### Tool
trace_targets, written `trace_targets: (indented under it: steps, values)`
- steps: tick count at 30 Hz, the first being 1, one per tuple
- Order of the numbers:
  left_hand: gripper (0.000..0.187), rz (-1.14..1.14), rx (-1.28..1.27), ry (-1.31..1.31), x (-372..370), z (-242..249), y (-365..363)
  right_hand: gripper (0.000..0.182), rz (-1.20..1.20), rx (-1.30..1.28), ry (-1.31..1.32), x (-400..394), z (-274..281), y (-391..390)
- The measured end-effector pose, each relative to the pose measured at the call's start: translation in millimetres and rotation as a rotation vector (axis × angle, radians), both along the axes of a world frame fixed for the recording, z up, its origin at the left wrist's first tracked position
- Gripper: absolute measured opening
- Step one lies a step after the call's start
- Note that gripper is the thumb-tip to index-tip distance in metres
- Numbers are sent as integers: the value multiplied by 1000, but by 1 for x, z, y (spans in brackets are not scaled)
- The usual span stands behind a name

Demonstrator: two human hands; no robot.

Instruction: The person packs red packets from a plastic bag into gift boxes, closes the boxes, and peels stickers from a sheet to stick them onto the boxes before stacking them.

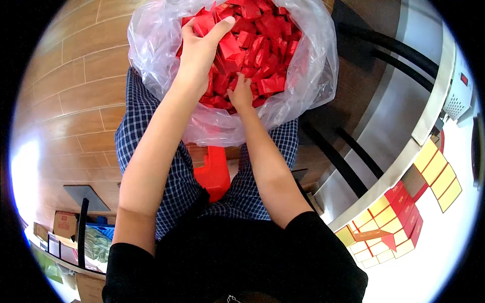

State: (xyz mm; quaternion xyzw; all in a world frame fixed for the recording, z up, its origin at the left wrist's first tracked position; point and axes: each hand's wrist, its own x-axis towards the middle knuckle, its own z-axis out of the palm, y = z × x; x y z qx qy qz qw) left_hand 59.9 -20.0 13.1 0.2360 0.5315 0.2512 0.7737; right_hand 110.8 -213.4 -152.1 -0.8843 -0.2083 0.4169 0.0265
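Packets (261,53), seemingly paper, bag (151,48) around, boxes (399,214) on table (433,108)

So the red packets (270,86) sat piled right inside a clear plastic bag (316,76), its crumpled rim flaring around both the left hand (199,48) and right hand (242,93). Couldn't tell what the bag itself stood on. The wood-look floor (81,96) spread out left of the left hand. A white table (434,247) ran well off to the right of the right hand. Directly on that: a white device (457,91) roughly level with the right hand, then yellow boxes (438,174) and red boxes (404,212) closer to the body than either hand.
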Motion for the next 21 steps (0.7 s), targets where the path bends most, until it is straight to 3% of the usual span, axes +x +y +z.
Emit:
trace_targets:
  steps: [1, 4, 6, 8, 12, 15, 16, 18, 21]
  values:
    - [47, -3, 3, 10, -1, -2, 0, 84, -1, 3, 4, 1, -2, -3]
    - [48, -15, 2, 7, -5, -4, -1, 63, -106, 567, -100, 21, 6, -5]
    - [49, -27, 1, -18, -5, -6, -1, 62, -580, 572, 354, 45, 54, 6]
    - [51, -132, -23, -63, -6, -13, -3, 62, -989, 947, 793, 61, 95, 14]
    - [54, -265, -41, -55, -3, -1, -10, 54, -920, 1087, 1143, 75, 167, 44]
    - [61, -376, -107, -138, -3, 20, -9, 57, -808, 986, 943, 70, 176, 61]
    - [61, -372, -106, -136, -3, 17, -10, 65, -730, 887, 733, 65, 180, 69]
    - [61, -361, -60, -151, -2, 8, -12, 62, -850, 927, 542, 51, 179, 87]
    - [60, -358, -83, -209, -3, 4, -10, 67, -763, 867, 491, 50, 171, 102]
